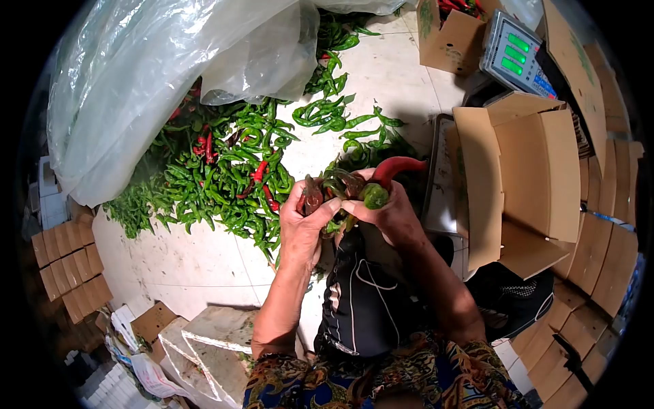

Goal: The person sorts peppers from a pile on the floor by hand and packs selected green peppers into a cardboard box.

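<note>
Both my hands are close together in the middle of the head view, above the tiled floor. My left hand (302,228) is closed around a dark brownish-red pepper (312,196). In my right hand (395,217) are a curved red pepper (398,165) and a green pepper (375,196) whose rounded end faces me. More dark and green peppers (338,183) are bunched between the two hands, and the thumbs almost meet over them. How many each hand holds is hidden. Beyond the hands lies a big pile of green peppers (235,174) with some red ones mixed in.
Clear plastic sheeting (143,75) covers the pile's far left. To the right stand an open cardboard box (521,170), a scale display (516,54) with green digits and a box of red peppers (453,37). A foam box (218,341) is at lower left; stacked cartons (71,269) line the side.
</note>
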{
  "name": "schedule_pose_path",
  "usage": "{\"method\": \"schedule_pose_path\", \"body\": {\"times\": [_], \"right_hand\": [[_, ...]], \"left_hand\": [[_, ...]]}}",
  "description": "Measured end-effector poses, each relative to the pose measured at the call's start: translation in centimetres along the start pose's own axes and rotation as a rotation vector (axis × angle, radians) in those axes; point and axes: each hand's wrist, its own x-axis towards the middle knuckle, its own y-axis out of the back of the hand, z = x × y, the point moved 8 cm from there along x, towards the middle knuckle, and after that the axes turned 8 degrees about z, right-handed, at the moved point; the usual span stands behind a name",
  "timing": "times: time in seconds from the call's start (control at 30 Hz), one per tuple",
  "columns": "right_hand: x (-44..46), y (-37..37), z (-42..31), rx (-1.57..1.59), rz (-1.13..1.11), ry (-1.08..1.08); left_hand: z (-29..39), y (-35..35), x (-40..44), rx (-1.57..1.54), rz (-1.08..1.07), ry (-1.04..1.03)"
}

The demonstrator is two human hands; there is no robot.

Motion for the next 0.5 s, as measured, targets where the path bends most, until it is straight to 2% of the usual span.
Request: {"method": "schedule_pose_path", "body": {"times": [0.07,0.27,0.5], "right_hand": [[-0.2,-0.1,-0.1,-0.05,-0.023,0.03],[-0.9,0.0,-0.6,0.139,-0.045,-0.002],[-1.1,0.3,-1.0,0.027,-0.021,-0.031]], "left_hand": [[-0.2,0.1,-0.2,-0.009,0.023,0.022],[0.7,-0.4,-1.4,-0.074,0.063,0.086],[0.7,0.0,-1.7,-0.059,0.041,0.069]]}}
